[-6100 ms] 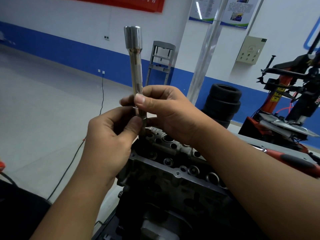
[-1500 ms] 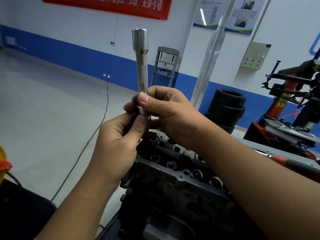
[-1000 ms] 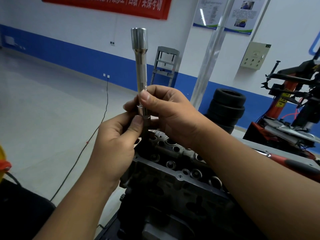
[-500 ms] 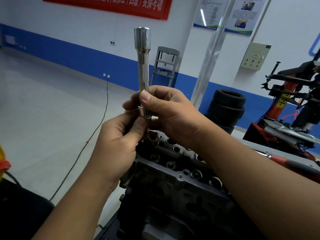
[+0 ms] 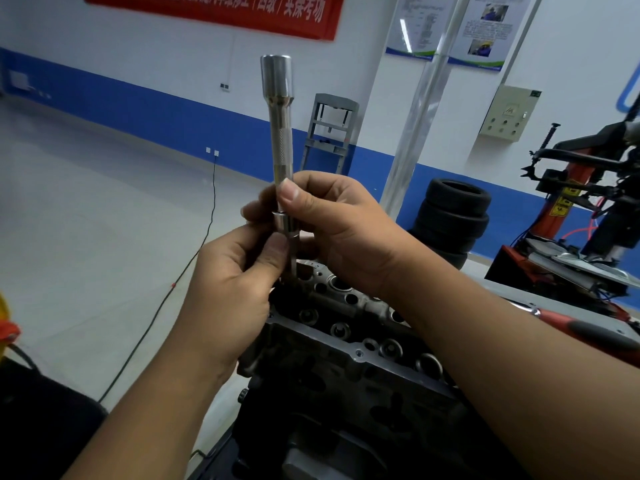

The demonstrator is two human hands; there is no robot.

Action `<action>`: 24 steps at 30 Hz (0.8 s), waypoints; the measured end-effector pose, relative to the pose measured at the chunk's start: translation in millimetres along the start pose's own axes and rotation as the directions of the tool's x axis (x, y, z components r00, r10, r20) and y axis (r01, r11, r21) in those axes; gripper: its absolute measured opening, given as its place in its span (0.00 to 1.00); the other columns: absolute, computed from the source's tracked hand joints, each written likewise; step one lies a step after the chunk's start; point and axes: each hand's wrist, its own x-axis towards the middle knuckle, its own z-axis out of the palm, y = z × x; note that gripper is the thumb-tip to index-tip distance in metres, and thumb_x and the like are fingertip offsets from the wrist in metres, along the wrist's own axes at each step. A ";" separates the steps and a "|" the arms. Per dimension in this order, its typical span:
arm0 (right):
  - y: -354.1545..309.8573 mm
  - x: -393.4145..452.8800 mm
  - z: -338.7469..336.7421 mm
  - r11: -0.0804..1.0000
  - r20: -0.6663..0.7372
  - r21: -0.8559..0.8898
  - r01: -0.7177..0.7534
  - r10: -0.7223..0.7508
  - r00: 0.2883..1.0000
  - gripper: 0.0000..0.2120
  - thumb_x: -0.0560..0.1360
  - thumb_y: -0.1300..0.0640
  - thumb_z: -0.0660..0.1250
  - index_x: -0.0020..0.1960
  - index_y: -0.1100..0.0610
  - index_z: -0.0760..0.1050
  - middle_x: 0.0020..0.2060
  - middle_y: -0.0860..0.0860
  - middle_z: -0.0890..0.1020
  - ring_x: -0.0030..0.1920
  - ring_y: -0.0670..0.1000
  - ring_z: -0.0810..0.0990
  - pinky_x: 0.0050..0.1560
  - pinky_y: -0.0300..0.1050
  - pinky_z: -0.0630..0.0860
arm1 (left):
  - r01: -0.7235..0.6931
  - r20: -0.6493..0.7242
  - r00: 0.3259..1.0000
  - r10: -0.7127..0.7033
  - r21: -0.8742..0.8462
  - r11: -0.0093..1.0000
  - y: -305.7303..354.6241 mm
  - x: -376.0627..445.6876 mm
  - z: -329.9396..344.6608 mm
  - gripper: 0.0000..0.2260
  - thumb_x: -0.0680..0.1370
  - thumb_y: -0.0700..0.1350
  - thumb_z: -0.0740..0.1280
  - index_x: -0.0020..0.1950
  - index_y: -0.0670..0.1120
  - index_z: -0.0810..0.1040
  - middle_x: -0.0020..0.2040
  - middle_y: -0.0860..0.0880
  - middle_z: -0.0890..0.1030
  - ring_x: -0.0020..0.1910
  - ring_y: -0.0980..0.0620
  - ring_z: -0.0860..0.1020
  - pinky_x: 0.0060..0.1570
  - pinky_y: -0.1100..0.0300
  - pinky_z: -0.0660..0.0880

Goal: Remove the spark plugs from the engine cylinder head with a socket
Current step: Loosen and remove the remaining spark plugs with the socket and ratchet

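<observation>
Socket [image 5: 282,147] upright above cylinder head [image 5: 346,341], gripped by left hand [image 5: 232,282], right hand [image 5: 339,230].

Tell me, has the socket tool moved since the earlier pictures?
No. The socket tool stands upright at the same far corner of the cylinder head as before.

Fig.: two bare forearms w/ no sleeves, gloves, watch or rings in view. Left hand [image 5: 225,285] & right hand [image 5: 343,233] both bare; nails short, unpainted. Thumbnail of right hand faces camera. Nothing worn below elbows.
</observation>
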 end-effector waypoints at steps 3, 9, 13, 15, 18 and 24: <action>0.1 0.3 1.1 0.999 -0.004 -0.009 -0.039 0.039 0.999 0.08 0.81 0.54 0.66 0.53 0.58 0.81 0.49 0.55 0.87 0.52 0.54 0.84 0.58 0.63 0.78 | -0.033 -0.067 0.997 0.033 0.003 0.999 1.2 0.6 1.3 0.08 0.76 0.54 0.75 0.53 0.58 0.88 0.49 0.55 0.89 0.51 0.53 0.88 0.50 0.61 0.84; -0.8 0.3 1.5 1.000 -0.049 -0.008 0.008 -0.008 0.999 0.06 0.78 0.57 0.71 0.47 0.58 0.75 0.42 0.56 0.84 0.42 0.51 0.84 0.43 0.49 0.78 | -0.048 -0.095 0.994 0.044 -0.041 0.998 3.5 -0.8 3.3 0.12 0.71 0.54 0.75 0.53 0.54 0.87 0.48 0.53 0.89 0.49 0.55 0.88 0.48 0.66 0.82; -1.4 -0.5 1.6 1.000 -0.004 0.002 0.001 -0.001 1.000 0.08 0.84 0.57 0.64 0.50 0.59 0.78 0.49 0.56 0.86 0.51 0.54 0.84 0.49 0.54 0.83 | 0.007 0.003 1.000 -0.007 -0.054 0.999 3.8 -0.3 1.3 0.11 0.84 0.51 0.65 0.53 0.59 0.88 0.50 0.48 0.89 0.51 0.48 0.88 0.50 0.60 0.84; -1.2 -0.4 2.0 1.000 -0.007 -0.006 -0.013 0.013 1.000 0.09 0.84 0.56 0.64 0.51 0.58 0.80 0.49 0.55 0.86 0.52 0.53 0.84 0.53 0.58 0.80 | -0.010 -0.020 1.000 0.010 -0.031 0.999 4.5 -0.6 1.8 0.11 0.83 0.51 0.65 0.51 0.61 0.88 0.49 0.51 0.89 0.50 0.50 0.88 0.49 0.63 0.82; -0.8 0.1 2.3 0.999 -0.037 -0.013 -0.033 0.032 0.999 0.06 0.79 0.53 0.68 0.50 0.55 0.80 0.46 0.55 0.85 0.48 0.53 0.83 0.50 0.56 0.78 | -0.042 -0.099 0.994 0.041 -0.015 0.999 4.3 -0.4 4.0 0.09 0.73 0.54 0.70 0.51 0.60 0.87 0.48 0.56 0.89 0.50 0.55 0.88 0.48 0.67 0.81; -1.1 -0.6 1.8 1.000 -0.027 0.012 0.016 -0.016 1.000 0.05 0.81 0.58 0.68 0.49 0.59 0.74 0.46 0.56 0.86 0.48 0.55 0.86 0.49 0.57 0.80 | -0.074 -0.120 0.990 0.073 -0.003 0.997 7.1 -2.8 5.3 0.08 0.73 0.57 0.72 0.49 0.59 0.88 0.46 0.56 0.89 0.47 0.58 0.87 0.44 0.73 0.78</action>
